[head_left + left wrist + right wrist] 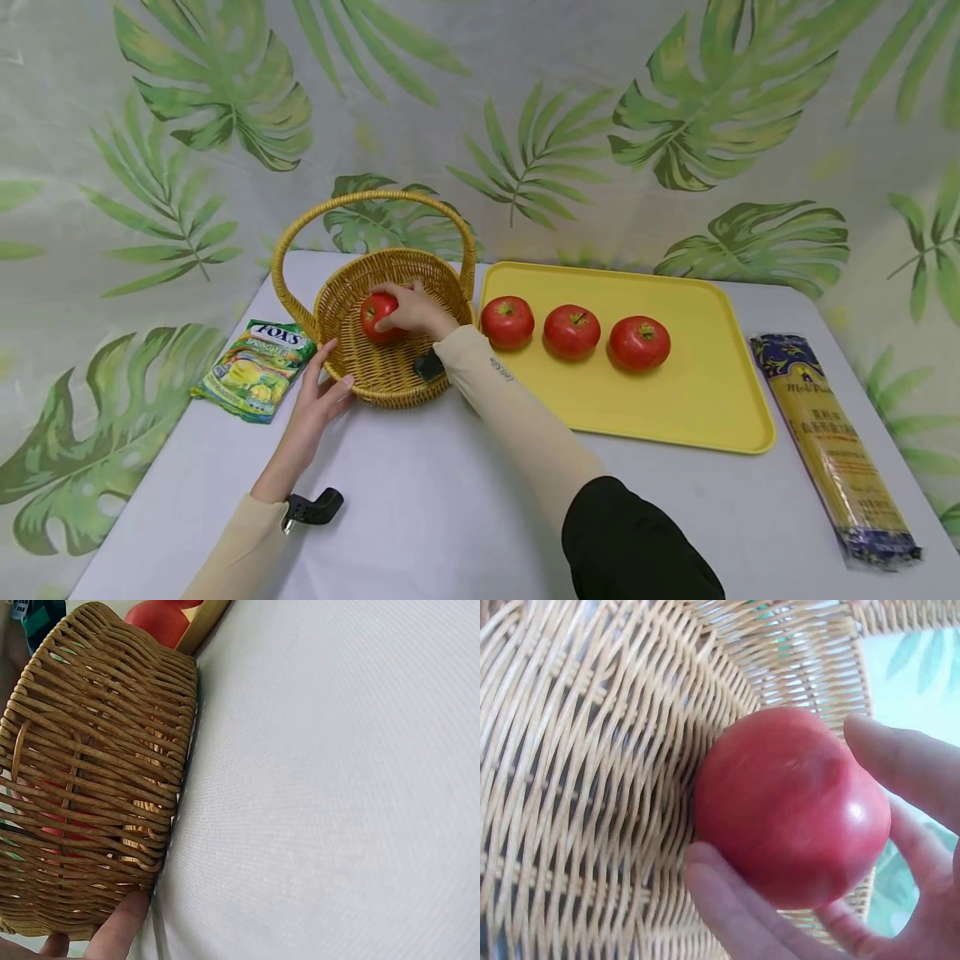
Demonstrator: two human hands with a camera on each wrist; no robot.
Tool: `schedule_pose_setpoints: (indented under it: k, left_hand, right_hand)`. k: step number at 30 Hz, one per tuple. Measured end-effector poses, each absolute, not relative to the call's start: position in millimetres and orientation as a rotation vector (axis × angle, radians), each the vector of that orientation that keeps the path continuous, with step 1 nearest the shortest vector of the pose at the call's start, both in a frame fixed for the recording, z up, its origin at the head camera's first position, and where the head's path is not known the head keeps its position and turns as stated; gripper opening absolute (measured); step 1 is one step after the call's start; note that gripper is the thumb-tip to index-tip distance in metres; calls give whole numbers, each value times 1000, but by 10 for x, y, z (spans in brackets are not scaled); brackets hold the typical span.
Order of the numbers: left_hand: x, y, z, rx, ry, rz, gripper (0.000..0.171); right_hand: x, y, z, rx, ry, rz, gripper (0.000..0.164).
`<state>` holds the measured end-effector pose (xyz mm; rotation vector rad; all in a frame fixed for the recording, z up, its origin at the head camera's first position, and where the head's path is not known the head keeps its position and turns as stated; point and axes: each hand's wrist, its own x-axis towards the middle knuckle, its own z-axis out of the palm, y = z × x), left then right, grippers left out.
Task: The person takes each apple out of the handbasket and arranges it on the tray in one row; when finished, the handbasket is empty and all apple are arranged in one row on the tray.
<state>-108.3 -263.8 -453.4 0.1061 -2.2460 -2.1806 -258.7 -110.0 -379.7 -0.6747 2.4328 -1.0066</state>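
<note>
A brown wicker basket (390, 395) with a tall arched handle stands at the left of the table. Inside it, my right hand (417, 312) grips a red apple (375, 315), with thumb and fingers spread around the fruit. In the right wrist view, that apple (787, 810) lies close against the woven wall. My left hand (318, 408) touches the near left side of the basket, its fingers straight. The left wrist view shows fingertips (124, 919) against the outer weave, low down near the tabletop.
Right of the basket lies a yellow tray (675, 408) with three red apples (572, 332) in a row. A green FOX'S candy bag (255, 371) lies left of the basket. A long pasta packet (832, 442) is at the far right. Leaf-print cloth (555, 50) hangs behind.
</note>
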Motion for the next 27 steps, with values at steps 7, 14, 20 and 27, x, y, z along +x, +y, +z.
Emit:
schedule_pose_setpoints:
  k: [7,14,20,27]
  left_hand:
    - [-1074,-2637,-4525,109,-2246,-2162,60]
    - [-1074,-2610,-4489,99,-2232,-2183,58]
    - [-1088,-2614,-4519,103,-2237,-2180,58]
    - [-1090,-2629,-4540,104,-2234,-2184,58]
  right_hand:
    - [-2604,-1127,-3851,-610,2322,-1141,59]
    - [-2622,-1113,-3892,-485,2132,-1367,57]
    - [-2629,-1051,-3847,-439,2010,-1422,51]
    - [-2663,-930,-3744,-594,1941,-1449,49]
